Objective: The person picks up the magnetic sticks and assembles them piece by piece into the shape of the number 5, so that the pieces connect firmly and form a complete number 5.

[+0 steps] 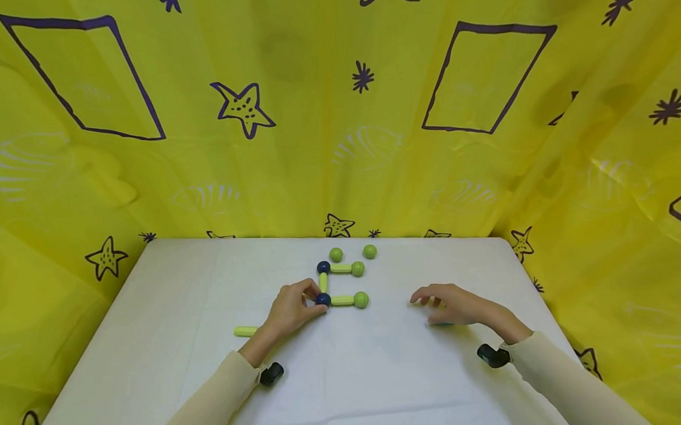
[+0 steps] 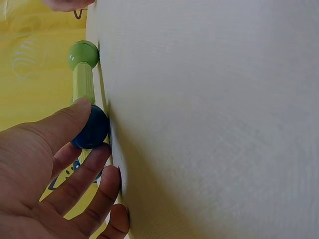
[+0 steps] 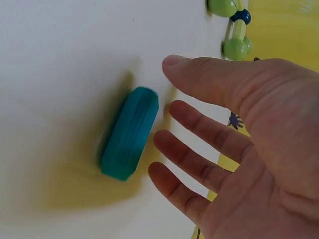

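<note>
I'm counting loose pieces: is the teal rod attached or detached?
Detached: the right wrist view shows the teal rod with both ends bare, nothing joined to either.

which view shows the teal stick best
The right wrist view: the teal stick appears whole and unblocked near the right hand's fingertips. The head view shows only a sliver below that hand; the left wrist view doesn't show it.

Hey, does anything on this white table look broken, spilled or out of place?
Nothing looks broken or spilled. One mild oddity: the teal rod near the right hand, lying apart from the C-shaped frame, differs in colour from the other visible rods, which are yellow-green.
</note>
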A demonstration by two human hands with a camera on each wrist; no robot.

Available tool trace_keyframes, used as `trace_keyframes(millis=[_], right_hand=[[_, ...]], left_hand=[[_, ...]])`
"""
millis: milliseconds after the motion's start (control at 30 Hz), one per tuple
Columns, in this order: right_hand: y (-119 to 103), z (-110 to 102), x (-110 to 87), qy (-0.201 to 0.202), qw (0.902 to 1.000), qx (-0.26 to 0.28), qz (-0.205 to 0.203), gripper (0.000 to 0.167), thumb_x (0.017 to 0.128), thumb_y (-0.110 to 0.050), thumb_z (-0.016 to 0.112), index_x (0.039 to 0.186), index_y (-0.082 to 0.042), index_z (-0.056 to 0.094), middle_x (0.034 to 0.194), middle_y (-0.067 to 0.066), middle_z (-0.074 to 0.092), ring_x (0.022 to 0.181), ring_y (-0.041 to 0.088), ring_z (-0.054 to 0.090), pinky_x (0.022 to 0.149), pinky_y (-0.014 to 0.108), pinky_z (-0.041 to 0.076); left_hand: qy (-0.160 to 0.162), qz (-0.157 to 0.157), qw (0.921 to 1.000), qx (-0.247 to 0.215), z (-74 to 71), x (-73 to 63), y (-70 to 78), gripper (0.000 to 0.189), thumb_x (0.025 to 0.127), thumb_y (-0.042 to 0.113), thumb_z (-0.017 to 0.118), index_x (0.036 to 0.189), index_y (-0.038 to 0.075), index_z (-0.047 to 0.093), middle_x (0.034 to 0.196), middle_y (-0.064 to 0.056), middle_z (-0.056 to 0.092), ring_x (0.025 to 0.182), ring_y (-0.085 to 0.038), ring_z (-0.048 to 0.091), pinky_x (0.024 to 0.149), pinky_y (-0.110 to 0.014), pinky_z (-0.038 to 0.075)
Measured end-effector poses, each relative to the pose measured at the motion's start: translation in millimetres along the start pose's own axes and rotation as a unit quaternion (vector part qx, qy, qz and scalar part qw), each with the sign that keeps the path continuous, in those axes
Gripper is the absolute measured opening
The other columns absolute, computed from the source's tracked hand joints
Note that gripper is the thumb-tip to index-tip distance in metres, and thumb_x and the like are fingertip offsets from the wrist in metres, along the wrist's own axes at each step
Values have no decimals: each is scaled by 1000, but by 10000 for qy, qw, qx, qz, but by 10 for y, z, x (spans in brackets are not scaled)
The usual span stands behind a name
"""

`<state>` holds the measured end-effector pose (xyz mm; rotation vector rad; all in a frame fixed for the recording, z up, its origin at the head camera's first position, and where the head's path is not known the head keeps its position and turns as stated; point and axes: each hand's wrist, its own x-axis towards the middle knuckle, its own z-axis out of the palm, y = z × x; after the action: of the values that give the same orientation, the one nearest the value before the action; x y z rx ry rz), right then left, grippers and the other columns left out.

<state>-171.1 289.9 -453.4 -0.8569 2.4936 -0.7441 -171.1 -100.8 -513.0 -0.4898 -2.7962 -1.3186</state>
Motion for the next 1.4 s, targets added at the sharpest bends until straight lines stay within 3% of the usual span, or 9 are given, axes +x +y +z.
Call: trace_keyframes(millis=[233,433,600,867,1400], right_hand=[[80,-36,-136,-165,9995,-97,240,35,92,-9,77,125,-12,65,114,6,67,100,28,60,88,46,51],[123,-37,-193,-182,9998,-38,-53,30,90,-3,78,117,-10,68,103,4,65,87,23,58,80,37,52],[131,-3,-215,-143,9999,-9,-14,28,91,0,75,115,-12,68,100,2,65,85,20,57,78,34,52],[144,50,-252,84,9993,26,350,16,94,-9,74,109,-13,70,98,0,68,80,13,56,73,29,50],[161,64,-263,512,9985,211,-28,14,98,-10,70,111,-10,69,96,1,67,78,11,58,71,28,50]], left_hand=[[-9,-15,10000,6,2,6,11,26,81,19,89,98,13,70,91,1,76,65,-9,53,61,-26,43],[-15,-44,10000,-2,0,2,19,26,81,19,89,98,13,70,92,0,76,66,-9,53,62,-26,43],[-7,-22,10000,-24,3,1,3,26,81,20,89,98,13,70,91,1,76,66,-9,53,62,-26,43],[-31,-21,10000,-75,7,0,-15,26,82,21,89,98,13,70,92,0,76,65,-9,52,61,-26,42],[-52,-85,9999,-85,-11,-9,16,26,82,20,88,98,13,70,92,0,76,66,-10,52,61,-26,42]])
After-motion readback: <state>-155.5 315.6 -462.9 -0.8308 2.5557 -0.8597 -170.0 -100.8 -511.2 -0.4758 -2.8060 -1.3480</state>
